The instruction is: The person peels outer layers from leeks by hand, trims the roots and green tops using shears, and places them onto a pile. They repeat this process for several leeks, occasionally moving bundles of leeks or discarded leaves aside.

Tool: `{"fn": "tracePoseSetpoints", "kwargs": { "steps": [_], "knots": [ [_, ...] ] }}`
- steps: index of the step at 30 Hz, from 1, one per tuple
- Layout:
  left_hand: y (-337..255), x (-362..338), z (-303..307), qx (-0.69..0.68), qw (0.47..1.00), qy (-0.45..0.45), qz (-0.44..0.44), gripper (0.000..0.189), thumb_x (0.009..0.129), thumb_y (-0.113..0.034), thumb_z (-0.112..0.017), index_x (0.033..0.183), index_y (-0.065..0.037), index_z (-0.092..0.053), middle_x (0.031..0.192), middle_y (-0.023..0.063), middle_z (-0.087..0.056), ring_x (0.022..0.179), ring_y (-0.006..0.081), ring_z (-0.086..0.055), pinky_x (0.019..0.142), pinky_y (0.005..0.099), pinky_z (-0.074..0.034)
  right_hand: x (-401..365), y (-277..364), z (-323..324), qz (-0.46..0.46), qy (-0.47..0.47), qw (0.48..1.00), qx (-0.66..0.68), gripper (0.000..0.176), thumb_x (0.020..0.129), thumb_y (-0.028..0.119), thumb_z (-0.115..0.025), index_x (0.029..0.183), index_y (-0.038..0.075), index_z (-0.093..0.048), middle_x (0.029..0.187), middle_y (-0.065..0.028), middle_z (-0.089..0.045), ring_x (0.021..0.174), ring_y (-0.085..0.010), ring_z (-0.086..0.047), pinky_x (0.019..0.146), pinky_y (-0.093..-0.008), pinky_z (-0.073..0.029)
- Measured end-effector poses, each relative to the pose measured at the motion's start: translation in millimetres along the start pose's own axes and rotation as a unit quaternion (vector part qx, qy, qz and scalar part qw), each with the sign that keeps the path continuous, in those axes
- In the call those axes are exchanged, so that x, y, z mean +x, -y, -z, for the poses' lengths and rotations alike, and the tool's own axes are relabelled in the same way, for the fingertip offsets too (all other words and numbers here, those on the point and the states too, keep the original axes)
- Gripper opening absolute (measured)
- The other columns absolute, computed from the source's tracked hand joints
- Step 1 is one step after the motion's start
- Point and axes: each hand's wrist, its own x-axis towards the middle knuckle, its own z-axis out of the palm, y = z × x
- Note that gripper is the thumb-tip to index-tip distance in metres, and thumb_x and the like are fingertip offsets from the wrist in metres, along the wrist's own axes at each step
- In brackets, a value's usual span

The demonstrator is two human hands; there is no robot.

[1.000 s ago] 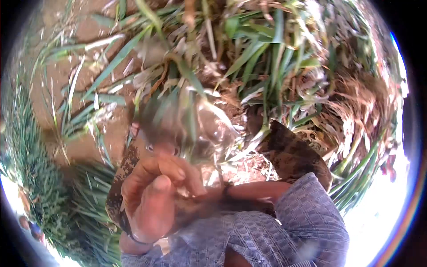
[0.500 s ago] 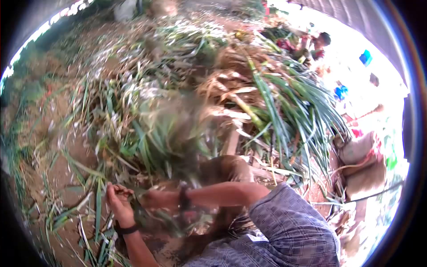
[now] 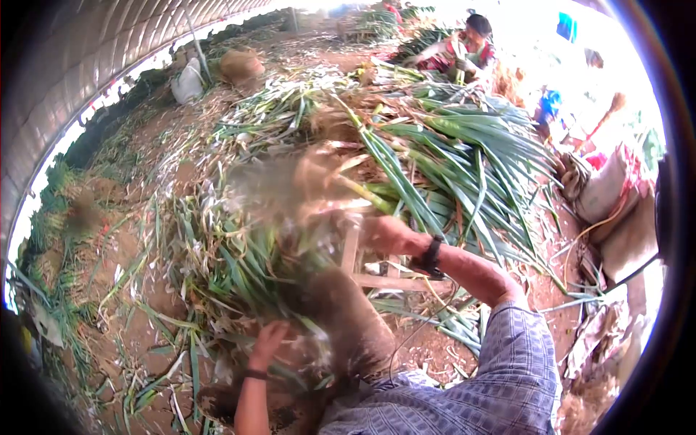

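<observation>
My right hand (image 3: 383, 235), with a dark band at its wrist, reaches forward over a wooden frame (image 3: 349, 254). Just beyond it lies a heap of long green onions (image 3: 464, 156) with broad leaves and dry brown roots. A blurred smudge covers the area around its fingertips, so I cannot tell whether it grips a stalk. Lower down, my left hand (image 3: 270, 342) hovers beside my knee (image 3: 348, 308) with its fingers loosely stretched and nothing in them. Stripped green leaves (image 3: 243, 272) are piled just in front of it.
Leaf scraps litter the dirt floor (image 3: 152, 283). Another person (image 3: 467, 51) sits behind the onion heap. Stuffed sacks (image 3: 616, 192) stand at the right, and a white sack (image 3: 187, 81) lies at the back left. A curved ribbed cover (image 3: 80, 51) arches over the left side.
My hands were close together low at the left; now they are apart. The right has swung forward and right to the onion heap. The view has tilted up.
</observation>
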Motion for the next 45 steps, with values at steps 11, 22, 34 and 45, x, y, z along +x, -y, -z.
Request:
{"fn": "tracePoseSetpoints", "kwargs": {
  "steps": [11, 22, 34, 45],
  "knots": [
    [-220, 1, -30, -0.068, 0.989, 0.014, -0.131, 0.023, 0.102, -0.022, -0.058, 0.101, 0.0, -0.065, 0.092, 0.0105, -0.07, 0.083, 0.0177, -0.069, 0.071, 0.0318, -0.06, -112, -138, -17, -0.279, -0.181, 0.934, -0.129, 0.042, 0.081, 0.033, -0.073, 0.11, 0.005, -0.061, 0.109, -0.0232, -0.065, 0.098, -0.0428, -0.063, 0.082, -0.0493, -0.052],
    [-387, -159, -37, -0.242, 0.809, 0.296, -0.446, 0.026, 0.097, -0.015, -0.063, 0.097, 0.01, -0.069, 0.098, 0.0236, -0.071, 0.094, 0.0359, -0.069, 0.08, 0.0505, -0.053, -86, -128, -34, -0.343, -0.24, 0.904, -0.084, 0.054, 0.074, 0.029, -0.079, 0.118, 0.007, -0.058, 0.102, -0.0205, -0.069, 0.094, -0.0392, -0.066, 0.083, -0.0493, -0.051],
    [-356, -160, 13, -0.127, 0.634, -0.043, -0.762, 0.029, 0.094, -0.024, -0.07, 0.093, 0.005, -0.075, 0.086, 0.0175, -0.074, 0.086, 0.0322, -0.069, 0.073, 0.0396, -0.058, -98, -238, -45, -0.36, -0.218, 0.889, -0.183, 0.07, 0.073, 0.023, -0.078, 0.135, 0.002, -0.053, 0.125, -0.021, -0.064, 0.114, -0.0394, -0.061, 0.098, -0.0452, -0.047],
    [-339, -161, 44, -0.115, 0.775, -0.188, -0.592, 0.019, 0.094, -0.022, -0.066, 0.086, -0.01, -0.078, 0.079, 0.0078, -0.077, 0.102, 0.0245, -0.069, 0.105, 0.0548, -0.042, -107, -234, -46, -0.356, -0.219, 0.879, -0.23, 0.077, 0.072, 0.015, -0.078, 0.141, 0.001, -0.046, 0.124, -0.0225, -0.065, 0.114, -0.0373, -0.061, 0.098, -0.0438, -0.046]
  ]
}}
